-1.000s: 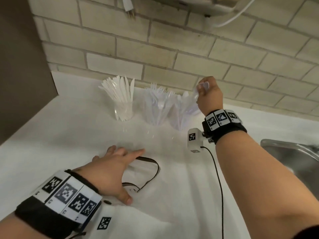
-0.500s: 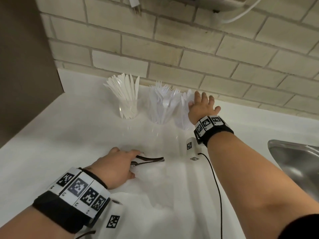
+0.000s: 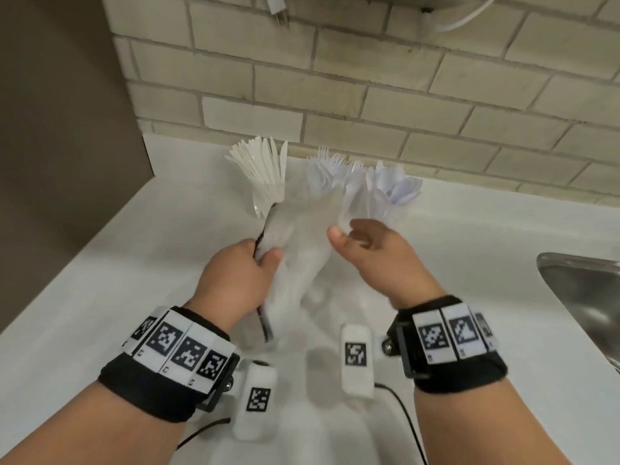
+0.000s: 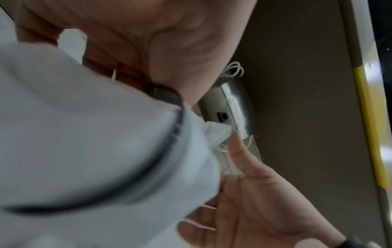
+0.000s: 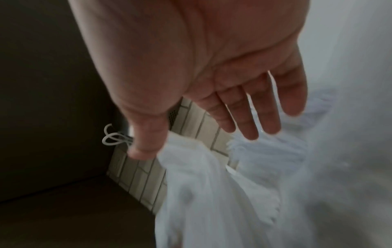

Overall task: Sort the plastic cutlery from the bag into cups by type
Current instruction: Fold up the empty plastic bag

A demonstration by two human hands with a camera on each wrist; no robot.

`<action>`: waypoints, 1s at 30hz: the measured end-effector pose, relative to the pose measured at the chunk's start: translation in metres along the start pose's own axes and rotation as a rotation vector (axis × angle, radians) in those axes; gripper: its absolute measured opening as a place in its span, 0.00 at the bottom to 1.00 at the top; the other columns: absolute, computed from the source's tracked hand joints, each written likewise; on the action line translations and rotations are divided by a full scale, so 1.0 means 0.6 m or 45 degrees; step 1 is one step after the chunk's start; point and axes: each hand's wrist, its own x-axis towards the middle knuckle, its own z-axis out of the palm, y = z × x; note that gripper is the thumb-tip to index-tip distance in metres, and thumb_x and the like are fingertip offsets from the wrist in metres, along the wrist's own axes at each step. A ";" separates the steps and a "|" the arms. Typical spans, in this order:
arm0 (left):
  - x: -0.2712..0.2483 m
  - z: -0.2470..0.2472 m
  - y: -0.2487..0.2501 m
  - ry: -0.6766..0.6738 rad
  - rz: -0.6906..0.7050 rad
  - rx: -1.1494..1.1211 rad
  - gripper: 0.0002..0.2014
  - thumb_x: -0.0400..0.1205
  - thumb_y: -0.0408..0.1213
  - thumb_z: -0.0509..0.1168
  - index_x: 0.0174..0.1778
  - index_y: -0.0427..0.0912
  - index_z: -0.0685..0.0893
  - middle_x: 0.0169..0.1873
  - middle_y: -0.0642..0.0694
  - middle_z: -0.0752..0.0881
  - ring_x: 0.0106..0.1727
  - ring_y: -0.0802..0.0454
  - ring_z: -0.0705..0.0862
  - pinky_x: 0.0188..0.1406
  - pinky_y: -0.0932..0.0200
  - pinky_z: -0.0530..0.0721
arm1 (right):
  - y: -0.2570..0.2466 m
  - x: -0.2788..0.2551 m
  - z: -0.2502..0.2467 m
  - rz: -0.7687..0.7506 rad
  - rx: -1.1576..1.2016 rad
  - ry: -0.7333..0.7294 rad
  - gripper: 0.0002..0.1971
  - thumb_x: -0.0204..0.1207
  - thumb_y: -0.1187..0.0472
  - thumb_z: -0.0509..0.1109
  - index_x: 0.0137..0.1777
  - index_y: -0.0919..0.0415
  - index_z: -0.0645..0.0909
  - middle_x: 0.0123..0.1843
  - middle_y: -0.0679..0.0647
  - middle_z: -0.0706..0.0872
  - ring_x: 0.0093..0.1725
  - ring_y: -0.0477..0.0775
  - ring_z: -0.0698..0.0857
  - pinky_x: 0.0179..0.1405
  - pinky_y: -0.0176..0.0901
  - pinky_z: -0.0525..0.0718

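A limp clear plastic bag (image 3: 303, 236) with a black zip strip hangs above the white counter (image 3: 134, 280). My left hand (image 3: 265, 255) grips it at its left edge, fingers curled round the strip; the left wrist view shows the bag (image 4: 95, 134) blurred under that palm. My right hand (image 3: 345, 233) is at the bag's right side with thumb out and fingers straight, holding nothing (image 5: 212, 130). Behind stand three clear cups: knives (image 3: 265, 176) on the left, forks (image 3: 330, 169) in the middle, spoons (image 3: 397, 189) on the right.
A brick wall (image 3: 369, 95) runs close behind the cups. A steel sink (image 3: 587, 297) is set into the counter at the right. A dark panel (image 3: 60, 129) closes the left side. Thin black cables (image 3: 406, 417) trail from my wrist cameras.
My left hand has picked the bag up off the counter and raised it. My right hand has come back from the spoon cup to the bag's right side.
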 end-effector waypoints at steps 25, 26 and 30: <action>-0.104 -0.045 -0.009 -0.606 -0.294 -1.750 0.31 0.71 0.20 0.62 0.73 0.35 0.74 0.63 0.34 0.84 0.54 0.41 0.88 0.46 0.49 0.90 | 0.034 -0.093 0.055 0.017 0.938 0.047 0.21 0.75 0.80 0.60 0.32 0.57 0.86 0.27 0.57 0.77 0.28 0.53 0.67 0.25 0.38 0.62; -0.105 -0.044 -0.005 -0.594 -0.259 -1.744 0.27 0.74 0.17 0.61 0.71 0.34 0.76 0.61 0.34 0.85 0.53 0.41 0.88 0.47 0.49 0.90 | 0.035 -0.093 0.053 0.012 0.953 0.022 0.23 0.73 0.82 0.56 0.35 0.58 0.88 0.30 0.59 0.81 0.30 0.56 0.70 0.27 0.41 0.66; -0.098 -0.044 0.000 -0.402 -0.232 -1.559 0.12 0.77 0.19 0.63 0.54 0.29 0.85 0.46 0.37 0.91 0.47 0.43 0.91 0.40 0.57 0.90 | 0.041 -0.097 0.030 0.069 1.181 -0.334 0.16 0.70 0.65 0.65 0.57 0.65 0.83 0.51 0.63 0.85 0.47 0.62 0.81 0.44 0.52 0.83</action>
